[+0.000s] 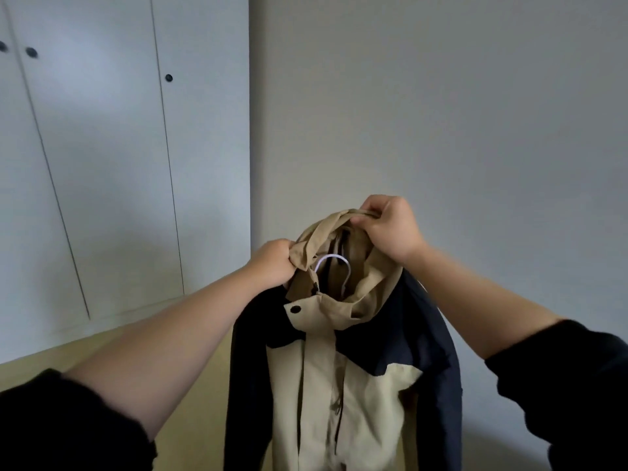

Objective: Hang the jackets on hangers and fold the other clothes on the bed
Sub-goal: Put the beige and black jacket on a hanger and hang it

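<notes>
A tan, cream and navy hooded jacket (pixel 343 385) hangs in front of me, held up in the air. My left hand (pixel 272 263) grips the tan collar fabric on the left side. Higher up, my right hand (pixel 387 229) pinches the rim of the tan hood. Between the two hands the white hook of a hanger (pixel 334 261) pokes up inside the collar opening; the rest of the hanger is hidden in the jacket.
White wardrobe doors (pixel 112 164) with round black knobs fill the left. A plain grey wall (pixel 441 113) stands straight ahead and to the right. Pale wooden floor (pixel 190 385) shows below the wardrobe. The bed is out of view.
</notes>
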A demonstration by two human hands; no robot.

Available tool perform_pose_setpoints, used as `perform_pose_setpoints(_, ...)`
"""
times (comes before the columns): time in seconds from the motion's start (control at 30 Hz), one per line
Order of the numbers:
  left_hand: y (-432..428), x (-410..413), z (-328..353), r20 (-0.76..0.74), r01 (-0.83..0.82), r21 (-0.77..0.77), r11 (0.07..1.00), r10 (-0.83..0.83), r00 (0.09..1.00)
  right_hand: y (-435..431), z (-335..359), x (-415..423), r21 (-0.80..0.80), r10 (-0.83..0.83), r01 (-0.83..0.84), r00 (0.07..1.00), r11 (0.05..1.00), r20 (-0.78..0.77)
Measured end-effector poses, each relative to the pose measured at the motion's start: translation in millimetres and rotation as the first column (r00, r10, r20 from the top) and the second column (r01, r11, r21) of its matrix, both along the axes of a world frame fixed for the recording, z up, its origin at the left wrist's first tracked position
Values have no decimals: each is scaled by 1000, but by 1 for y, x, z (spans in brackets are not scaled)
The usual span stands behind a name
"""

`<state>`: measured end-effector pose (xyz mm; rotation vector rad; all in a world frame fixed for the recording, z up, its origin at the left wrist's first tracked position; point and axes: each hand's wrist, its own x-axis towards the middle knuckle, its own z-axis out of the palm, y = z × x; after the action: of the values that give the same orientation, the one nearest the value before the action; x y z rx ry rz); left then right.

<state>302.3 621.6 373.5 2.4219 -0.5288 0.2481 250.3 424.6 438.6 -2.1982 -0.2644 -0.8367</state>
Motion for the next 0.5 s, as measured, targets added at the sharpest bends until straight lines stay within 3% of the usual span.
perform_pose_setpoints(0.2, -7, 5, -10, -260, 214, -103, 971, -234, 937, -8, -8, 0, 174, -25, 30, 999, 984, -31)
perform_pose_setpoints(0.3, 6, 13, -28, -461, 340, 16, 940, -295, 837, -11, -9, 0, 256, -24, 36, 999, 966, -49)
perform_pose_setpoints(0.5, 20, 16, -99, -453, 375, 343, 861, -198, 869, -6, -12, 1, 349, 8, 16, 998, 937, -67)
